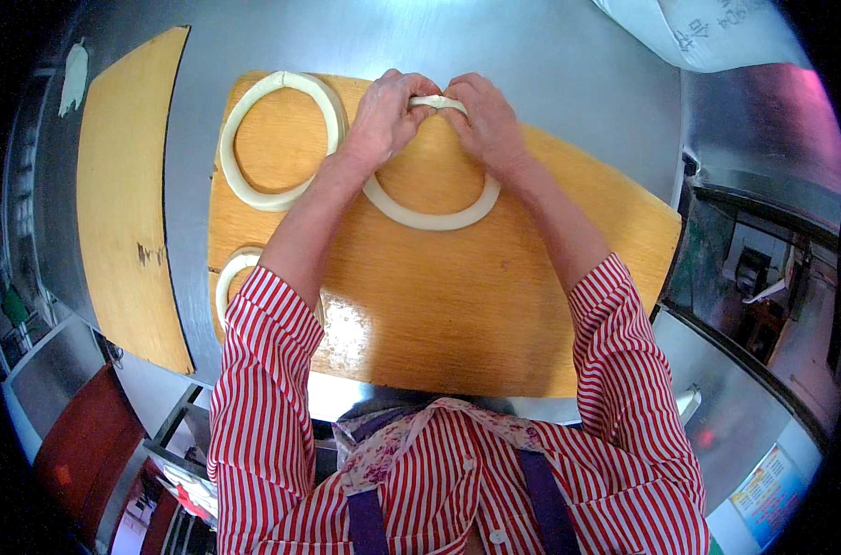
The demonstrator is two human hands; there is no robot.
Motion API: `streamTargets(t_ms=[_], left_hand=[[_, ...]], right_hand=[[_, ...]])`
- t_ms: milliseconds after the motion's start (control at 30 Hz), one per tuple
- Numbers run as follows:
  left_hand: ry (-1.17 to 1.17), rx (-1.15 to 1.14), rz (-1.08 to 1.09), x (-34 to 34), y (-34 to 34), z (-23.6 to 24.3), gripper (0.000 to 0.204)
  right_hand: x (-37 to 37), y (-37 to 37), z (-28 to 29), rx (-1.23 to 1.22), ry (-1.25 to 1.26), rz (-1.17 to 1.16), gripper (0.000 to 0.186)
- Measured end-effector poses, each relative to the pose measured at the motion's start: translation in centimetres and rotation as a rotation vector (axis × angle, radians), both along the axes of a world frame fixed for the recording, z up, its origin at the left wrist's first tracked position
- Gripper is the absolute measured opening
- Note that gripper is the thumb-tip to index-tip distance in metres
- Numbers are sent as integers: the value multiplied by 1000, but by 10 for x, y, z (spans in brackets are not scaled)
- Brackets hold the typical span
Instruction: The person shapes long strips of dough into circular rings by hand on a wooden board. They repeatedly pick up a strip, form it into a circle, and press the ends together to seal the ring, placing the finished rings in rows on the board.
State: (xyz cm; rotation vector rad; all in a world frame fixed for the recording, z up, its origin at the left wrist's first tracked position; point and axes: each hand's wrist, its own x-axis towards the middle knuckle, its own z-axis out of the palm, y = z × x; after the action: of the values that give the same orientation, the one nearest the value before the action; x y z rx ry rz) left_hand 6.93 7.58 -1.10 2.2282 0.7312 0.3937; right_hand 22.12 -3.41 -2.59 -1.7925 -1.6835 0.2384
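A metal table [568,74] fills the room's center, a wide wooden board [466,314] lying across it and a second board [124,203] set apart at left. At the near edge stands a person in a red-and-white striped shirt [420,490], both sleeves ending below the elbows' bend toward the board, while a white sack [716,32] sits at the far right corner.

The bare forearms slant inward from either side, the left forearm [314,227] up and to the right, the right forearm [564,222] up and to the left. An upper-left ring [228,139] of pale dough lies beside the left forearm; a lower-left ring [222,291] is partly hidden by the left sleeve. Between the forearms, near the board's far edge, is the held ring [429,222], its near curve in plain view.

The left hand [388,111] and right hand [485,116] close on its far side, wrists bent inward, fingers curled and pinching the dough, a short pale stretch showing between them.
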Motion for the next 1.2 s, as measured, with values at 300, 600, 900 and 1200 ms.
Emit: streamTargets(t_ms=[300, 600, 900, 1200], left_hand=[[-13, -168, 11, -6, 3, 8, 32], [-57, -394, 16, -8, 9, 7, 26], [-21, -268, 19, 2, 11, 5, 19], [-187, 46, -195, -4, 5, 3, 35]], right_hand=[[-1, 0, 9, -126, 178, -112, 17], [-1, 3, 10, -135, 269, -120, 19], [5, 4, 13, -147, 364, -104, 21], [-6, -7, 15, -73, 250, -201, 23]])
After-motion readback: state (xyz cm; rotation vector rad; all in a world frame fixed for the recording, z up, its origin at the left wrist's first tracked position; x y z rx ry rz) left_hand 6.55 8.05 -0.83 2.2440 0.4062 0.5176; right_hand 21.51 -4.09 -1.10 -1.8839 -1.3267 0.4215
